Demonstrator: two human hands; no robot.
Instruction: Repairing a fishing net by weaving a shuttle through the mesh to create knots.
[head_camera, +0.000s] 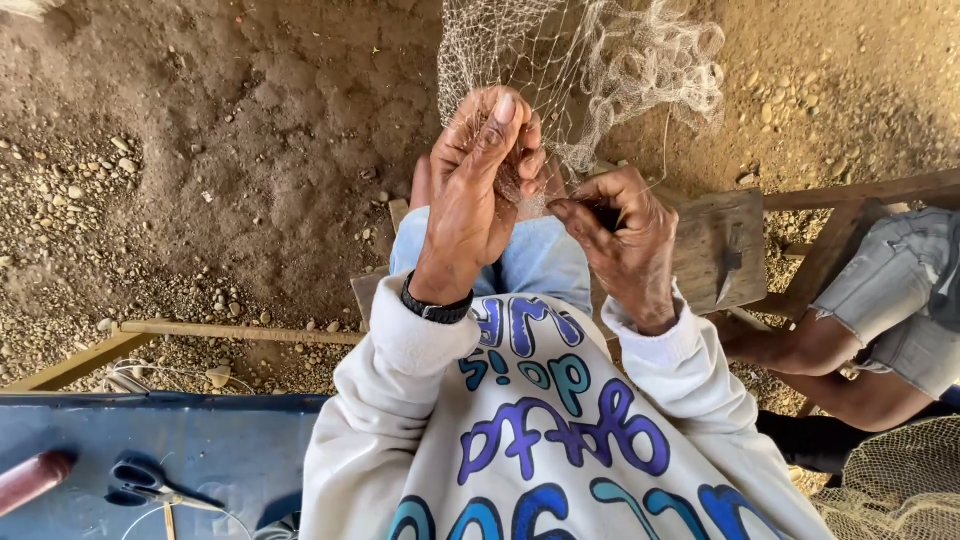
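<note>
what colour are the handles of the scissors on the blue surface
Black: the scissors show dark handles on the blue surface, seen in the head view.

Left hand (480, 185) raised with fingers curled and pinched together; right hand (622, 240) beside it, fingertips pinched closed.

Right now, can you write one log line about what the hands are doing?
left hand: gripping fishing net | right hand: pinching small dark tool at net | scissors: untouched on blue surface

Left hand (480, 185) grips fishing net (590, 70); right hand (625, 240) pinches twine.
</note>
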